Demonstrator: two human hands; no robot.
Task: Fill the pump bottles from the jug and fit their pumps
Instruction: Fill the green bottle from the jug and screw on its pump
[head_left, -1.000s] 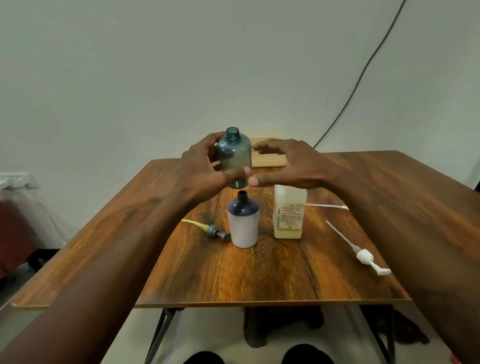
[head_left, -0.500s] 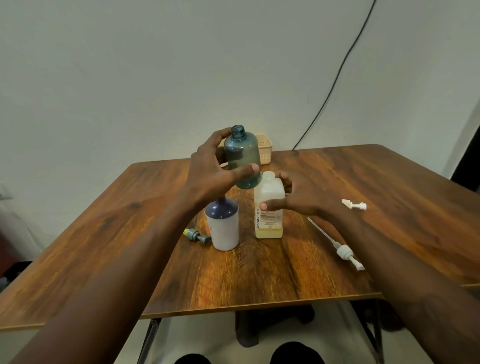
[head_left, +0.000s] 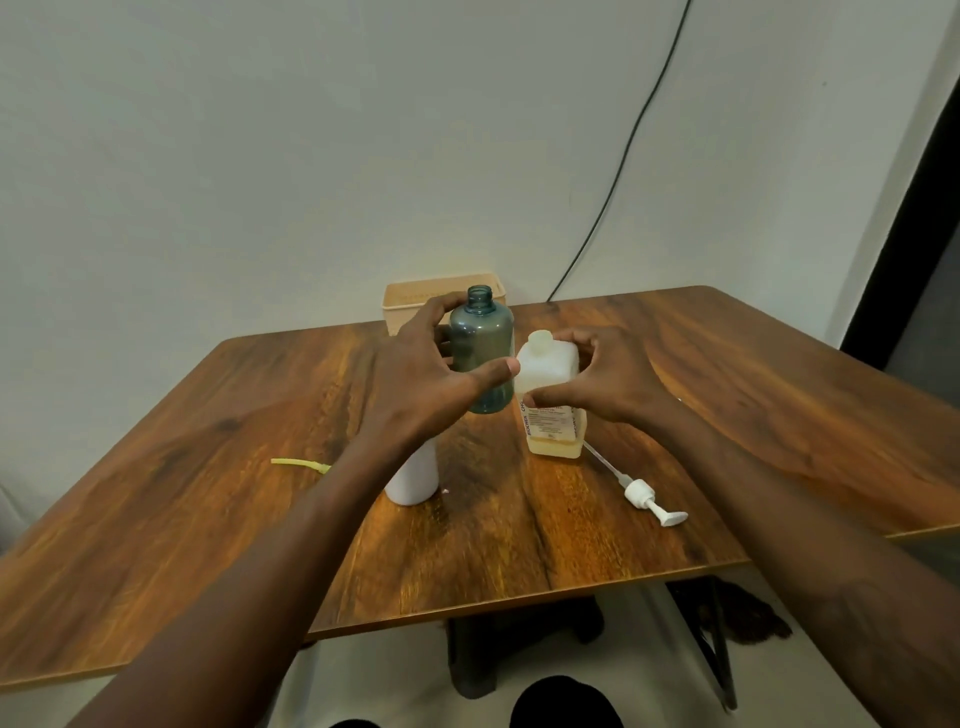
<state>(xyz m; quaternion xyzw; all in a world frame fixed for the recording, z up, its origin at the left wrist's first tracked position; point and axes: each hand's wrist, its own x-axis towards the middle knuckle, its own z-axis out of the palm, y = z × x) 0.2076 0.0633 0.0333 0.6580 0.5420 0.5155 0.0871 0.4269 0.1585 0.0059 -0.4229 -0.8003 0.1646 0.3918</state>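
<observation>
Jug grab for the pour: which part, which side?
Grip the jug round its flat-sided upper body, below the shoulder, coming from its right. It stands upright with the neck clear on top, and the right hand wraps there. The left hand is taken, holding the blue bottle.

White bottle (head_left: 415, 480) top hidden behind left forearm (head_left: 332, 499); jug (head_left: 551, 441) label blurred, likely illegible.

Pale wall (head_left: 260, 156); black cable (head_left: 630, 136); wooden table (head_left: 779, 389); perhaps dark doorway (head_left: 904, 260) right
</observation>
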